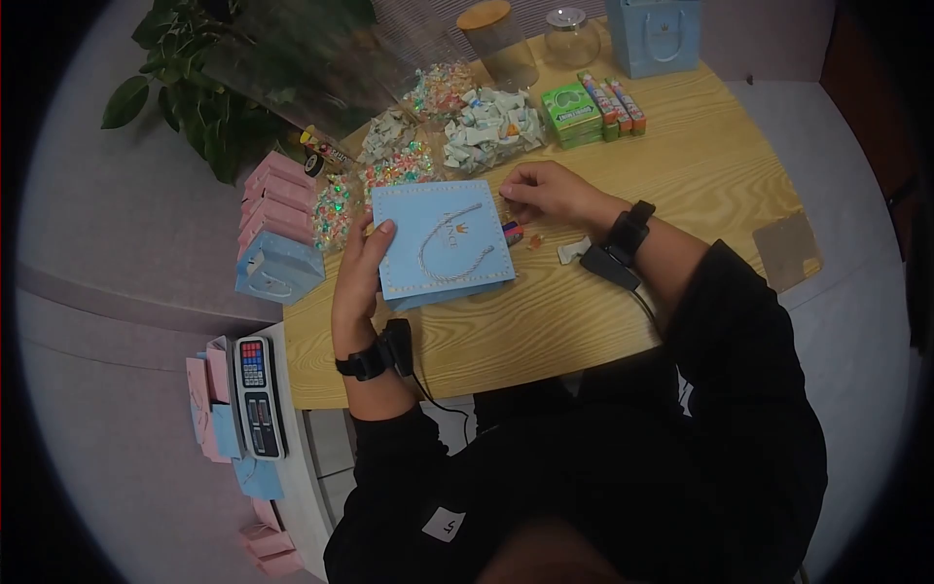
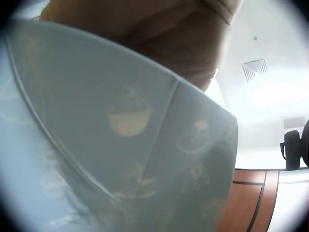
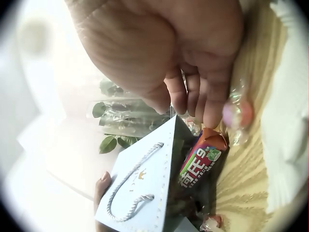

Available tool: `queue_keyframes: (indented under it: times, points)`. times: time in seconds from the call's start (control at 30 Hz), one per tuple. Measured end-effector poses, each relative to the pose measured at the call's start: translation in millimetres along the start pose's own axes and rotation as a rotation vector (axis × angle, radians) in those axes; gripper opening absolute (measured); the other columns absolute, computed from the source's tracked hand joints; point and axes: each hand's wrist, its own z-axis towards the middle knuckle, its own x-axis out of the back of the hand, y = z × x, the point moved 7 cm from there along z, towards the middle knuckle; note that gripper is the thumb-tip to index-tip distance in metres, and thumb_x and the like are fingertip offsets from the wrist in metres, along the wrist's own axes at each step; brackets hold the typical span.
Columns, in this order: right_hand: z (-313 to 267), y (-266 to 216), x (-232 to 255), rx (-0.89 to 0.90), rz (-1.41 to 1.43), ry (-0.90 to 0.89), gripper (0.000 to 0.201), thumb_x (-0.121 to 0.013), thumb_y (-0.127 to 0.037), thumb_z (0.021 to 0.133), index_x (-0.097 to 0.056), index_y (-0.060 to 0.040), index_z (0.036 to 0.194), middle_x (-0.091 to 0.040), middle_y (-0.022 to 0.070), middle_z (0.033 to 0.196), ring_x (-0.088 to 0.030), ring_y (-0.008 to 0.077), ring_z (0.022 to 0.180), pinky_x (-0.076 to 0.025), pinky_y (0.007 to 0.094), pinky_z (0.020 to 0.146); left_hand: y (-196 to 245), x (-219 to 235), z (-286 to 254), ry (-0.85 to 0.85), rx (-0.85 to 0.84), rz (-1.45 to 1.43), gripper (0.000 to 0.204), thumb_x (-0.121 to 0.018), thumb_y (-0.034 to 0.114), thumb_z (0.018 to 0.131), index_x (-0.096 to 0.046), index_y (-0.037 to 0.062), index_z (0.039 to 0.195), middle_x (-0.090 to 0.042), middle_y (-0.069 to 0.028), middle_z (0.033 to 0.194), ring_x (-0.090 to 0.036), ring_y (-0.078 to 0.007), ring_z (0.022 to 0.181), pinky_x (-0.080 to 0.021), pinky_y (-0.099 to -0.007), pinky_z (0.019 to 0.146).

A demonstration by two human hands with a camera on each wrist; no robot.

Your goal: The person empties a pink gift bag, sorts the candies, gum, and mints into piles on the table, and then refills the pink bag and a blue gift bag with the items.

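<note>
A light blue paper gift bag [image 1: 443, 238] with a rope handle and crown print lies on its side, mouth toward the right. My left hand [image 1: 362, 268] grips its bottom end, thumb on the upper face. In the left wrist view the bag [image 2: 130, 125] hides most of that hand. At the mouth, my right hand [image 1: 555, 195] hangs with bent fingers, fingertips close to the rim; I cannot tell whether they pinch a candy. A purple-and-orange candy pack [image 3: 203, 157] sticks out of the mouth. Beside the fingertips lies a wrapped candy [image 3: 237, 115].
Behind the bag lie several heaps of wrapped candies [image 1: 494, 127]. Green boxes [image 1: 572, 115], small candy packs [image 1: 623, 107], glass jars [image 1: 572, 39] and another blue bag [image 1: 657, 39] stand farther back. Pink bags [image 1: 277, 200] line the left edge, and a scale [image 1: 261, 399] sits lower left.
</note>
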Motion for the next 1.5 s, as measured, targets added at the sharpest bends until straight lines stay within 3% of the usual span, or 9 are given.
queue_keyframes:
  times: [0.37, 0.47, 0.83, 0.9, 1.1, 1.2, 1.27, 1.37, 1.5]
  points:
    - [0, 0, 0, 0.003, 0.005, -0.024, 0.023, -0.059, -0.024, 0.098, -0.061, -0.0021, 0.098, -0.065, 0.0039, 0.088, -0.062, 0.0111, 0.078, -0.053, 0.0253, 0.072, 70, -2, -1, 0.074, -0.169, 0.712, 0.07, -0.064, 0.042, 0.09, -0.043, -0.0049, 0.137, -0.063, -0.0205, 0.103, -0.06, -0.021, 0.091, -0.047, -0.0295, 0.081]
    - [2, 3, 1, 0.015, -0.001, -0.042, 0.024, -0.059, -0.025, 0.098, -0.061, -0.0017, 0.099, -0.064, 0.0037, 0.09, -0.062, 0.0119, 0.082, -0.053, 0.026, 0.077, 80, -1, -11, 0.058, -0.14, 0.684, 0.081, -0.066, 0.049, 0.082, -0.043, -0.0077, 0.135, -0.062, -0.0272, 0.115, -0.062, -0.03, 0.103, -0.047, -0.0344, 0.09]
    - [1, 2, 0, 0.011, -0.047, -0.083, 0.022, -0.058, -0.022, 0.098, -0.06, -0.0005, 0.102, -0.063, 0.0036, 0.093, -0.064, 0.013, 0.088, -0.053, 0.0261, 0.082, 104, 46, -41, 0.164, -0.107, 0.845, 0.074, -0.064, 0.049, 0.084, -0.045, -0.0003, 0.136, -0.063, -0.026, 0.11, -0.063, -0.0313, 0.098, -0.047, -0.036, 0.087]
    - [0, 2, 1, 0.008, -0.007, -0.055, 0.02, -0.059, -0.021, 0.097, -0.061, -0.001, 0.101, -0.065, 0.0041, 0.09, -0.062, 0.0114, 0.081, -0.053, 0.0261, 0.074, 101, 58, -46, 0.162, -0.093, 0.873, 0.072, -0.064, 0.048, 0.085, -0.046, 0.0012, 0.136, -0.064, -0.0247, 0.108, -0.063, -0.0302, 0.097, -0.047, -0.036, 0.086]
    - [-2, -1, 0, 0.024, -0.005, -0.064, 0.02, -0.06, -0.02, 0.097, -0.061, -0.0006, 0.102, -0.065, 0.0044, 0.091, -0.064, 0.012, 0.083, -0.053, 0.0254, 0.076, 57, 112, -46, 0.179, -0.138, 0.54, 0.066, -0.063, 0.041, 0.088, -0.046, 0.0023, 0.138, -0.064, -0.0159, 0.106, -0.061, -0.0225, 0.099, -0.045, -0.0322, 0.089]
    - [-2, -2, -1, 0.003, -0.035, -0.069, 0.02, -0.06, -0.02, 0.097, -0.061, -0.0009, 0.102, -0.064, 0.0041, 0.09, -0.064, 0.0119, 0.083, -0.053, 0.0251, 0.077, 6, 134, -55, 0.273, -0.199, -0.314, 0.063, -0.057, 0.037, 0.092, -0.044, -0.0032, 0.138, -0.059, -0.0176, 0.124, -0.06, -0.0257, 0.109, -0.045, -0.0346, 0.098]
    - [0, 1, -1, 0.014, -0.031, -0.091, 0.02, -0.06, -0.02, 0.097, -0.061, -0.0012, 0.102, -0.064, 0.0036, 0.09, -0.063, 0.0117, 0.083, -0.053, 0.025, 0.077, -35, 152, -54, 0.239, -0.271, -0.567, 0.065, -0.055, 0.041, 0.092, -0.043, -0.0018, 0.139, -0.057, -0.0192, 0.129, -0.059, -0.0288, 0.114, -0.047, -0.0381, 0.098]
    - [4, 7, -1, -0.014, -0.051, -0.104, 0.019, -0.059, -0.021, 0.098, -0.06, -0.0031, 0.105, -0.064, 0.0034, 0.092, -0.062, 0.0111, 0.083, -0.052, 0.0251, 0.078, -67, 127, -53, 0.148, -0.344, -1.034, 0.067, -0.052, 0.053, 0.091, -0.049, 0.0021, 0.135, -0.058, -0.0182, 0.129, -0.061, -0.0272, 0.111, -0.053, -0.0392, 0.091]
    - [5, 10, 0, -0.029, 0.019, -0.09, 0.016, -0.059, -0.017, 0.098, -0.06, -0.0026, 0.104, -0.063, 0.0027, 0.093, -0.062, 0.0107, 0.086, -0.052, 0.0244, 0.079, -84, 112, -65, 0.351, -0.298, -1.128, 0.068, -0.051, 0.055, 0.09, -0.05, 0.0043, 0.135, -0.058, -0.0178, 0.13, -0.06, -0.0275, 0.113, -0.052, -0.0399, 0.092]
